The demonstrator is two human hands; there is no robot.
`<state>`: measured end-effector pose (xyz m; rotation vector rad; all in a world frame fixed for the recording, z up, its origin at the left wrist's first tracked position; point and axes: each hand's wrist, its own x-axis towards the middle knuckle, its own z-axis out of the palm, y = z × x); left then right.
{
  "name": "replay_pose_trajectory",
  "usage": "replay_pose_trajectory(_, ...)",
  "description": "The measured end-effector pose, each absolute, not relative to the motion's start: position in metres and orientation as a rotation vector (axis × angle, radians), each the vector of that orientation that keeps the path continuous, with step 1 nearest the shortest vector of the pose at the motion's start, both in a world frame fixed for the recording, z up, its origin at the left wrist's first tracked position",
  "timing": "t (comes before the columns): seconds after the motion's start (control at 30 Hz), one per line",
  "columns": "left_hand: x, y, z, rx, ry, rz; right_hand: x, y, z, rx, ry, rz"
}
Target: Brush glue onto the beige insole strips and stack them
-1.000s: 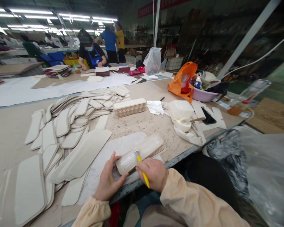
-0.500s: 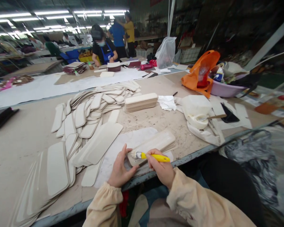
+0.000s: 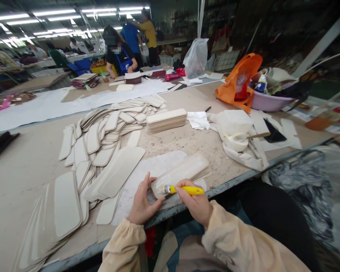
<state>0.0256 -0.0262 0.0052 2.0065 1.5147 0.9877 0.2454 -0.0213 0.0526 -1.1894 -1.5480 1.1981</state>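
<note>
My right hand (image 3: 193,200) is closed around the yellow handle of a brush (image 3: 184,189). The brush's pale bristles rest on the near left end of a stack of beige strips (image 3: 184,169), whose top looks wet and shiny. My left hand (image 3: 144,200) has its thumb and fingers spread around that same end, touching the stack's edge. Under the stack lies a white sheet (image 3: 147,170). More beige pieces (image 3: 121,170) are fanned out to the left, and a neat pile of strips (image 3: 166,121) stands behind.
A white tub (image 3: 236,138) with a stick in it sits on cloth at the right. Beyond are an orange bag (image 3: 238,83) and a purple basin (image 3: 270,102). The table edge (image 3: 229,185) runs in front of me. A person (image 3: 120,56) works across the table.
The brush tip has moved slightly right and down on the top strip, with my right hand. A wet sheen now shows at the strip's near left end. The camera view has shifted slightly.
</note>
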Motion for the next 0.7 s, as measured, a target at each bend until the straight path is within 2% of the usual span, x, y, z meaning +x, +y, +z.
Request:
replay_pose_trajectory(0.1,0.026,-0.026,0.006,2.017,1.523,0.976,0.253,-0.018,0.052,-1.235,-1.454,1.163)
replay_pose_trajectory(0.27,0.026,-0.027,0.007,2.016,1.544,0.96,0.249,-0.023,0.049,-1.137,-1.473,1.313)
replay_pose_trajectory(0.4,0.024,-0.026,0.005,2.015,1.55,0.948,0.253,-0.019,0.049,-1.218,-1.487,1.244)
replay_pose_trajectory(0.7,0.021,-0.024,0.001,2.012,1.593,0.951,0.327,0.024,0.06,-1.468,-1.502,0.659)
